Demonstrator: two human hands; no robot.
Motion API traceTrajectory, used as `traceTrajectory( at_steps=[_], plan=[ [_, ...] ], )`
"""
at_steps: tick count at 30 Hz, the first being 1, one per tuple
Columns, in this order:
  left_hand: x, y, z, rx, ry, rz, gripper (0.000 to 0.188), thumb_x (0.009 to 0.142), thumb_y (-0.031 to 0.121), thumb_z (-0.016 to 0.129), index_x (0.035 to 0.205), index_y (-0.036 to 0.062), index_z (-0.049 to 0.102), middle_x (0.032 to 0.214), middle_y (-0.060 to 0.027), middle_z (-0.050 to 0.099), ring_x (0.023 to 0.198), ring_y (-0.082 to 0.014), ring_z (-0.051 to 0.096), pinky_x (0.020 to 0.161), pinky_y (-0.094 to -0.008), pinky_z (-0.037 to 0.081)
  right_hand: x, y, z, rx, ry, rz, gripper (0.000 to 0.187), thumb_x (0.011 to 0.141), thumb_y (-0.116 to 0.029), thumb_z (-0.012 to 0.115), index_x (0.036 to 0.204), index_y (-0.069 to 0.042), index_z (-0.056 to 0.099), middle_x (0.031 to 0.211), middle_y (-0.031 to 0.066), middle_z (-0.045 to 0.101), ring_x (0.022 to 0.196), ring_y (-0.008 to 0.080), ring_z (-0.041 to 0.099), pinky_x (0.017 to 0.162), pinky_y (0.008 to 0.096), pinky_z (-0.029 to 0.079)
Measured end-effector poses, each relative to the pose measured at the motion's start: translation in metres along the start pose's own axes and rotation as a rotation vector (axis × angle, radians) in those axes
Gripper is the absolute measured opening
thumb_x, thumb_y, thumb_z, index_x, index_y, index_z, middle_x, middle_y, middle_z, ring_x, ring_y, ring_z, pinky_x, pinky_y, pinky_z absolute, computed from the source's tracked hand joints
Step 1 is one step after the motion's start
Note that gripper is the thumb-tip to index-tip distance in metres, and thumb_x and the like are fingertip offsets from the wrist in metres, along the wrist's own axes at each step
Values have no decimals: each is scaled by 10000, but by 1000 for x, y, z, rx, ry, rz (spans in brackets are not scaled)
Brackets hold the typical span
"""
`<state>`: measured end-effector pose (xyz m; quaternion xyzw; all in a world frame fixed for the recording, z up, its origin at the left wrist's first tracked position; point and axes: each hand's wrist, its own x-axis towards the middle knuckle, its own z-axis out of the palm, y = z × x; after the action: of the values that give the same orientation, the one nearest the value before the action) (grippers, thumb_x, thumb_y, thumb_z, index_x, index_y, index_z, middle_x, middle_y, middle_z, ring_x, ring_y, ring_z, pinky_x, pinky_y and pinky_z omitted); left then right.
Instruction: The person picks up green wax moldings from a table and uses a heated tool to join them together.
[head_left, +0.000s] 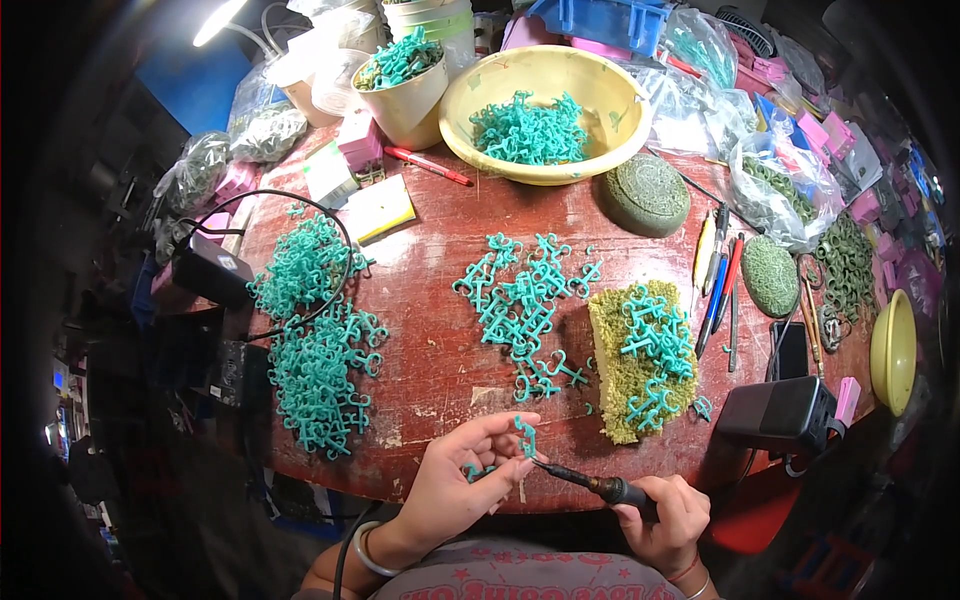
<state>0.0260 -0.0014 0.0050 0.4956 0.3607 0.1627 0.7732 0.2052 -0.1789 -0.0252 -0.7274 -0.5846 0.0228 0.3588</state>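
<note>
My left hand [462, 482] pinches a small teal plastic piece [525, 436] upright between thumb and fingertips, with another teal piece tucked in the palm. My right hand [665, 515] grips the dark handle of a soldering iron [590, 483], whose thin tip touches the base of the held piece. Both hands hover at the near edge of the worn red table [440, 370]. Just beyond them lies a loose heap of teal pieces [520, 305], and more teal pieces rest on a yellow-green sponge pad [612, 385].
A large pile of teal pieces [315, 350] covers the table's left side beside black cables. A yellow bowl [590, 85] and a cream cup [405, 100] of teal pieces stand at the back. Green pads, pens, a black box [780, 412] and plastic bags crowd the right.
</note>
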Motion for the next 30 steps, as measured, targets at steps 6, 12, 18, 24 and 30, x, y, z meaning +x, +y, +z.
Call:
traceTrajectory(
  at_steps=[6,12,18,24,30],
  plan=[
    [0,-3,-3,-28,-28,-11,442,922,-63,611,1355,-29,529,991,-85,646,655,-15,531,487,-155,405,-2,1,0,-7,-12,5,294,802,-257,825,888,-45,640,686,42,588,524,217,556,459,335,421],
    [1,0,-1,-45,5,-47,425,915,-76,613,1331,-76,526,1012,-166,681,611,-36,533,479,-159,387,-3,-2,-5,-3,10,34,280,814,-255,814,895,-45,648,709,58,609,560,233,580,499,346,447],
    [3,4,-10,-278,-23,-150,430,915,-38,646,1325,-88,526,961,-179,671,579,-44,490,474,-197,365,-16,8,-26,-229,112,126,295,869,-330,745,920,-54,654,730,89,614,595,288,604,543,376,478],
    [4,6,-8,-306,-15,-175,439,914,-37,642,1331,-95,516,947,-190,667,568,-44,478,477,-207,364,-21,14,-34,-388,77,104,306,866,-327,747,937,-48,644,729,95,611,577,290,591,524,379,462],
    [4,5,-10,-294,-25,-173,438,913,-41,638,1328,-103,513,938,-182,665,571,-50,485,474,-207,365,-5,0,-16,-99,65,73,261,837,-256,783,913,-45,651,740,84,621,583,266,595,521,362,470]
  ],
)
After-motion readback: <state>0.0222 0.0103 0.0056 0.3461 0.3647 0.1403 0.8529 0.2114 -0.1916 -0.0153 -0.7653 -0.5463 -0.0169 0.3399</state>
